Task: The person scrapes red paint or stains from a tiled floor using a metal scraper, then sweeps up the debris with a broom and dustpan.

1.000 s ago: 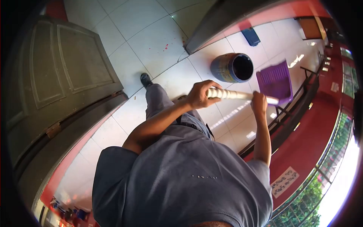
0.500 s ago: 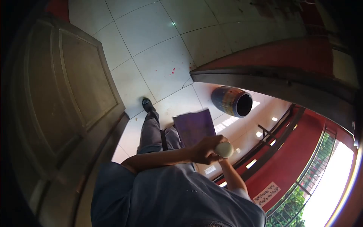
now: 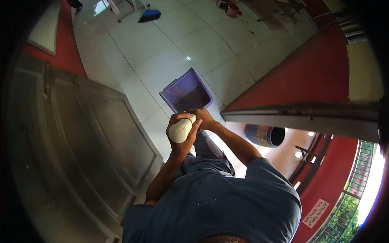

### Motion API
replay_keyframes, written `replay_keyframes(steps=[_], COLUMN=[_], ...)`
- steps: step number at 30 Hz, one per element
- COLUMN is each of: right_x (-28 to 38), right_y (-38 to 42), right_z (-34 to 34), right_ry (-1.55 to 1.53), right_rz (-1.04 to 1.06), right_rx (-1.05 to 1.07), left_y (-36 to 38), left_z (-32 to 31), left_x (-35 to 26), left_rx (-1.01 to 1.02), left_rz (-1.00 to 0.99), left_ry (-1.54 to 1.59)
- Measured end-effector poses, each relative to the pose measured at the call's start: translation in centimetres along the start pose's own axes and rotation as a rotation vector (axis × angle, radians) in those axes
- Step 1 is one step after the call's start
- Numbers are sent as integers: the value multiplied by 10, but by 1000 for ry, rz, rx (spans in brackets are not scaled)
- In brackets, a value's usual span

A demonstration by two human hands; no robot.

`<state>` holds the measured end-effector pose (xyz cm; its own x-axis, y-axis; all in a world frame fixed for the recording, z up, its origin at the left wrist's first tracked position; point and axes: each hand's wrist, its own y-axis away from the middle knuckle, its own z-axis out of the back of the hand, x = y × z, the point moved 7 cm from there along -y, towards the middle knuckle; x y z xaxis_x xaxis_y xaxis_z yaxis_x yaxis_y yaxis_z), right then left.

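A purple dustpan point(image 3: 186, 91) with dark contents or a dark inner surface is in front of me, its open side away from my body. Its pale, rounded handle end point(image 3: 180, 130) points up toward the camera. My left hand point(image 3: 181, 127) is wrapped round this handle end. Just beyond it, my right hand point(image 3: 201, 117) is closed around the handle close to the pan, its fingers partly hidden. Both hands are close together in front of my chest.
A brown panelled door point(image 3: 101, 133) stands at the left. On the right are a door frame point(image 3: 304, 121), a blue barrel point(image 3: 263, 135) and a red wall point(image 3: 336, 170). A blue broom point(image 3: 149, 15) is on the tiled floor farther away.
The dustpan has swung forward and up from beside my legs, and its inside now shows. Both hands have moved left and forward. More of the room's floor and the broom have come into view.
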<state>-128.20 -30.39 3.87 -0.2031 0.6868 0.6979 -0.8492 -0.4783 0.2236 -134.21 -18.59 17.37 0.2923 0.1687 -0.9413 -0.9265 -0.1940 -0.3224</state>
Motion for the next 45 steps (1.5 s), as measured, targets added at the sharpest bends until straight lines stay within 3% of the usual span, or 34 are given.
replay_keyframes(steps=[5,6,7,10,13,15,20,26,30,34,40,45], right_x=[15,11,13,-17,-41,-46,-56,-73,-73,-48,-31,-9], right_y=[-140,-171,-196,-296,-390,-447,-594,-785,-903,-1035,-1295,-1527], right_z=[10,1,10,-1,48,99,193,258,291,336,406,436], right_ry=[-212,-80,-249,-344,-224,-308,-606,-714,-756,-691,-440,-37], right_rz=[121,207,160,223,51,25,-199,-399,-417,-369,-263,98], right_rx=[-177,-183,-120,-102,5,-6,15,-8,0,2,10,-141], left_y=[-119,-147,-172,-241,-314,-354,-435,-559,-671,-760,-871,-969], left_z=[12,20,30,77,125,146,200,241,261,275,268,237], left_x=[51,58,69,122,140,150,200,301,321,333,393,441], left_rx=[-29,-52,-73,-137,-348,-518,-810,-926,-929,-869,-885,-1041], left_rz=[24,16,20,149,87,171,127,146,240,219,247,265], left_ry=[-60,-59,-54,-35,115,174,307,282,234,239,185,106])
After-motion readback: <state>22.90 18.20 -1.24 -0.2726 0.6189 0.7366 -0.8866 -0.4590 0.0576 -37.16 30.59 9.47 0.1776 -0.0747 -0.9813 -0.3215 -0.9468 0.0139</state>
